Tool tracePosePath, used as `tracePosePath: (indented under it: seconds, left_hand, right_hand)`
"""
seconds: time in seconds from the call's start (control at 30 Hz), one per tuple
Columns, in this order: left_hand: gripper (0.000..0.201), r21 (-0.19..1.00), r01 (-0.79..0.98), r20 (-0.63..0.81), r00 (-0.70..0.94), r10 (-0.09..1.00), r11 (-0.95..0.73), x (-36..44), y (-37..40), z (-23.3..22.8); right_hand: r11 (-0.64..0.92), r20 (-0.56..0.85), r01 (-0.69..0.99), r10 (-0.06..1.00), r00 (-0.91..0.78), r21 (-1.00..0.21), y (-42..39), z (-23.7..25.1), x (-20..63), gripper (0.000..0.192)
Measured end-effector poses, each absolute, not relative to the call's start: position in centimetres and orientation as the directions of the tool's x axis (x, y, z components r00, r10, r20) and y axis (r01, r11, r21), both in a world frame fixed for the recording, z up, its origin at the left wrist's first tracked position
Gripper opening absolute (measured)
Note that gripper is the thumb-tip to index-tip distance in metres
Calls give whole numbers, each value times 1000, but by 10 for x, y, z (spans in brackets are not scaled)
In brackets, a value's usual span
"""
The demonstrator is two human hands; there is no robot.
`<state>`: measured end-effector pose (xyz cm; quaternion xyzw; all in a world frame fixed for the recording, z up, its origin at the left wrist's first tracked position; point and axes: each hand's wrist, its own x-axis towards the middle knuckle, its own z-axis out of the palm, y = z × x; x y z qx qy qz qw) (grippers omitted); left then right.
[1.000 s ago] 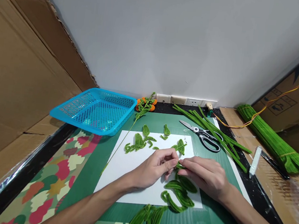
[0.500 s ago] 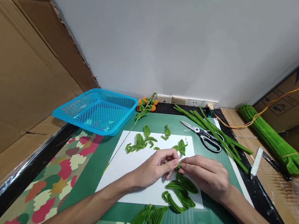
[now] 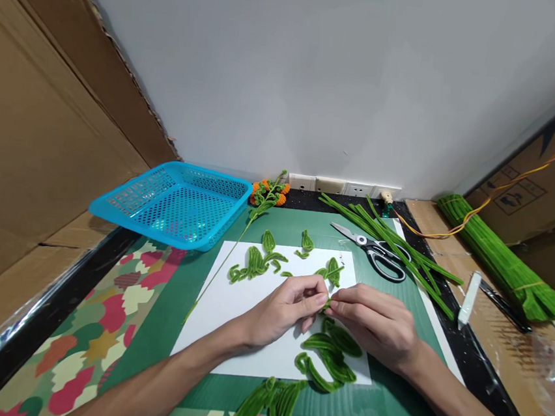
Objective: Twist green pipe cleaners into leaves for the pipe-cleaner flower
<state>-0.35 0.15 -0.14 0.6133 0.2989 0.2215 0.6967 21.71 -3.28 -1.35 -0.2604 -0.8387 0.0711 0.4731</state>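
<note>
My left hand [image 3: 283, 312] and my right hand [image 3: 375, 322] meet fingertip to fingertip over a white sheet of paper [image 3: 228, 308]. Between them they pinch a small green pipe-cleaner piece [image 3: 327, 302], mostly hidden by the fingers. Just below the hands lie several folded green pipe-cleaner leaves [image 3: 329, 355] on the paper. More finished leaves [image 3: 257, 263] lie at the paper's far edge. Another clump of green leaves [image 3: 268, 406] sits on the green mat [image 3: 193, 272] near me.
A blue plastic basket [image 3: 173, 202] stands at the back left. Scissors [image 3: 376, 251] lie among straight green pipe cleaners [image 3: 401, 249] at the back right. A stem with orange flowers [image 3: 266, 197] lies behind the paper. A big green bundle [image 3: 498, 259] and a white tube [image 3: 468, 298] sit at the right. Cardboard walls flank both sides.
Both hands stay together on the small green piece, with only slight finger movement. The view has shifted a little.
</note>
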Motion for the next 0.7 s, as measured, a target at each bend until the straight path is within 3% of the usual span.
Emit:
tracePosePath:
  seconds: [0.7]
  left_hand:
    - [34,983,-5,-143,603,784,183,2,-2,-1]
  right_hand:
    - [819,720,502,523,-455,-278,-32,-17,221,15]
